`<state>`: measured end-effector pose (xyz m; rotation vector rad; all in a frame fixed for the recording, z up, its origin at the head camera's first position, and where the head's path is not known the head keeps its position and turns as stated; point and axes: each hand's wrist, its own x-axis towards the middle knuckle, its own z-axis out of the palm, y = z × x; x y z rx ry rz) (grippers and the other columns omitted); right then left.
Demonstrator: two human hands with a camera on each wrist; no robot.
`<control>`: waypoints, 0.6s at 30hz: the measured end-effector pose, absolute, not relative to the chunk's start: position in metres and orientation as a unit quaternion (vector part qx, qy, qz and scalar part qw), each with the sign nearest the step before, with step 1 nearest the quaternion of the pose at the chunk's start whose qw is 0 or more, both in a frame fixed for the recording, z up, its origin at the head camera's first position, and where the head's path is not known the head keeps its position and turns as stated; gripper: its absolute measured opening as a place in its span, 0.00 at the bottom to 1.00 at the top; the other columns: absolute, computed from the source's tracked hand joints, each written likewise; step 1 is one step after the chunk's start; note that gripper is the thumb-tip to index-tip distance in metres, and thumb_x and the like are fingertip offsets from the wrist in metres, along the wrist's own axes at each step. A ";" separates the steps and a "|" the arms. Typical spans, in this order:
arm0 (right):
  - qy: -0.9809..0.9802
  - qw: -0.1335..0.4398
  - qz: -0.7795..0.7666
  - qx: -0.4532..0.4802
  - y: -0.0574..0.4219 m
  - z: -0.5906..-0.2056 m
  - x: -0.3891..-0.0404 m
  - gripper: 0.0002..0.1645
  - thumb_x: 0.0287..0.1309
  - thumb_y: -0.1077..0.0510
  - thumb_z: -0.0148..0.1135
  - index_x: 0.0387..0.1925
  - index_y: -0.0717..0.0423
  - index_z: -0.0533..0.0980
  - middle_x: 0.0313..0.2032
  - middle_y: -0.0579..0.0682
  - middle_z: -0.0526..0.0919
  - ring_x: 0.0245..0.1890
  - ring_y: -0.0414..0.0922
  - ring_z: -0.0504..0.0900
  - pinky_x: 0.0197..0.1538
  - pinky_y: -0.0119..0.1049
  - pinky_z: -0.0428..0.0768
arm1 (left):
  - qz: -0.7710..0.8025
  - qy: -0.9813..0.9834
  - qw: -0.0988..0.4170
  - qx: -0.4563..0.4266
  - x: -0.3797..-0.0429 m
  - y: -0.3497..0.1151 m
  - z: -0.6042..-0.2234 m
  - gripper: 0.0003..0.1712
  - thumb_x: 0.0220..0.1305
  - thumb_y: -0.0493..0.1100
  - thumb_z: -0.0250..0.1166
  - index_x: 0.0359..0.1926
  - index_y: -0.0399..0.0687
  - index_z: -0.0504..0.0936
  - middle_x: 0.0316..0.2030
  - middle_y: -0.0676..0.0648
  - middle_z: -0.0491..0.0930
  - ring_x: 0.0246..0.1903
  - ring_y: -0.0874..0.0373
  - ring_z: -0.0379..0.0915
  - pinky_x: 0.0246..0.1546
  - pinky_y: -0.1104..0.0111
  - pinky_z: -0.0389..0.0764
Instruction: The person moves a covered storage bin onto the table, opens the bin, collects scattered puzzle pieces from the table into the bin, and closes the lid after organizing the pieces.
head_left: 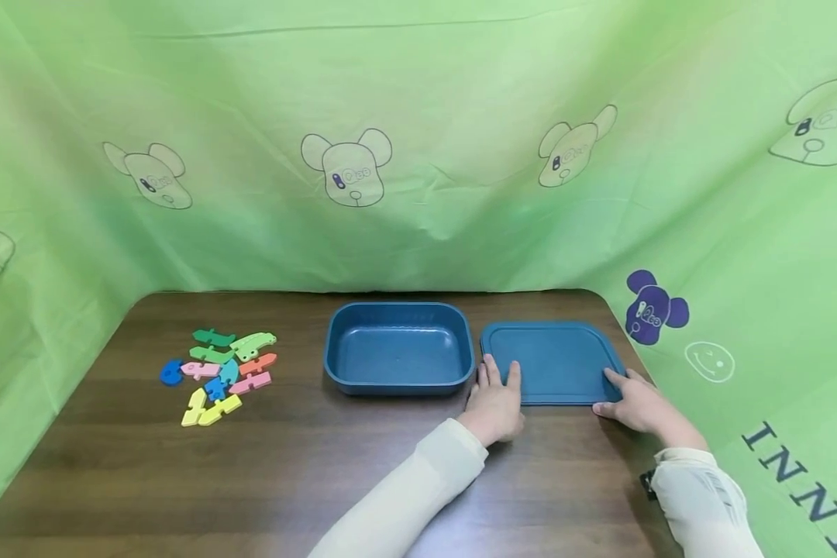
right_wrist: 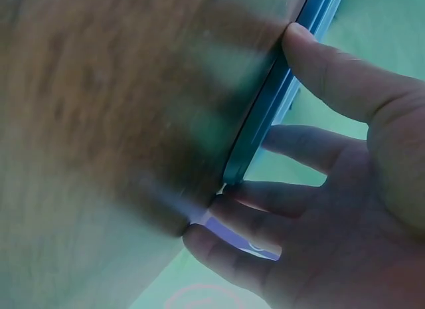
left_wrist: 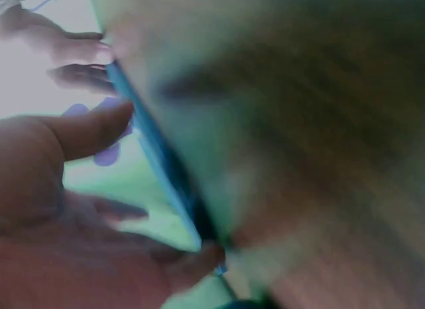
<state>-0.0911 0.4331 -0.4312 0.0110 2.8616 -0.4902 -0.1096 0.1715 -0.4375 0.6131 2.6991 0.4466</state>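
A flat blue rectangular lid [head_left: 554, 364] lies on the wooden table, with a hand at each side of it. My left hand [head_left: 495, 403] is at the lid's left edge, fingers stretched forward and spread, between the lid and a deep blue box [head_left: 399, 353]. In the left wrist view, a fingertip of this hand reaches the lid's near end. Around the lid's near right corner is my right hand [head_left: 638, 403]. Its thumb touches the front rim in the right wrist view, while its fairly straight fingers extend along the right side.
The blue box stands upright, without a cover, left of the lid. Several colourful foam puzzle pieces [head_left: 226, 372] lie in a loose pile on the table's left part. A green printed curtain [head_left: 418, 232] hangs behind and around the table [head_left: 286, 480].
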 end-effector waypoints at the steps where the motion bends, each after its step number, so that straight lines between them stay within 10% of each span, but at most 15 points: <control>1: 0.979 0.119 -0.167 0.003 0.432 -0.431 -0.091 0.51 0.60 0.50 0.70 0.67 0.83 0.56 0.61 0.92 0.49 0.60 0.86 0.53 0.59 0.76 0.58 | 0.158 0.943 0.173 0.237 -0.107 0.169 -0.436 0.47 0.69 0.53 0.65 0.81 0.60 0.50 0.78 0.36 0.42 0.76 0.46 0.40 0.71 0.61 0.55; 9: 0.983 0.110 -0.149 0.009 0.418 -0.431 -0.092 0.50 0.60 0.50 0.68 0.68 0.79 0.56 0.61 0.92 0.48 0.61 0.85 0.52 0.54 0.80 0.59 | 0.164 0.875 0.153 0.429 -0.104 0.135 -0.420 0.34 0.74 0.54 0.60 0.76 0.64 0.63 0.76 0.49 0.56 0.75 0.58 0.47 0.71 0.62 0.54; 18: 0.985 0.037 -0.171 -0.015 0.363 -0.422 -0.098 0.45 0.63 0.49 0.65 0.72 0.69 0.60 0.68 0.84 0.50 0.65 0.81 0.51 0.54 0.82 0.54 | 0.195 0.855 0.021 0.479 -0.122 0.074 -0.404 0.23 0.76 0.47 0.57 0.68 0.50 0.76 0.65 0.50 0.75 0.66 0.60 0.66 0.67 0.68 0.62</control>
